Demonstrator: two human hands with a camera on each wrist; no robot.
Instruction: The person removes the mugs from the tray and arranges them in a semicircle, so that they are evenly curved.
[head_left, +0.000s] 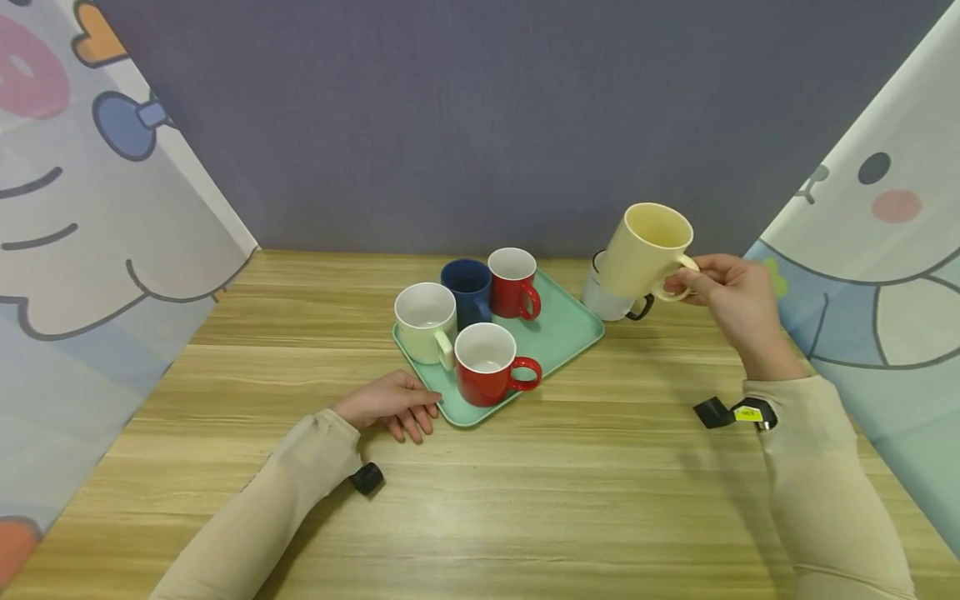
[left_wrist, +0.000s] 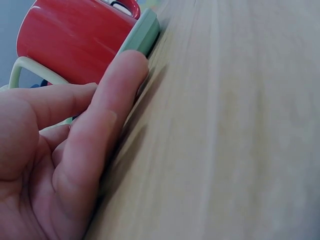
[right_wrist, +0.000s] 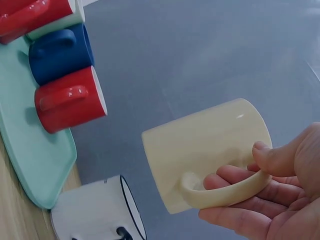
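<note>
My right hand (head_left: 738, 300) grips a pale yellow mug (head_left: 641, 254) by its handle, fingers through the loop and thumb at the rim. The mug hangs in the air, slightly tilted, over a white mug with a black rim and handle (head_left: 606, 297). My left hand (head_left: 392, 406) is low at the near left edge of a mint green tray (head_left: 573, 325), its fingers loose and touching the tray's edge. On the tray stand a pale green mug (head_left: 425, 325), a navy mug (head_left: 470, 292), a near red mug (head_left: 483, 375) and a far red mug (head_left: 512, 283).
The white mug stands on the wooden table (head_left: 570, 500) just right of the tray. Behind the table rises a grey-blue panel (head_left: 420, 125). Cartoon-printed cloths hang on the left (head_left: 97, 192) and right (head_left: 877, 242).
</note>
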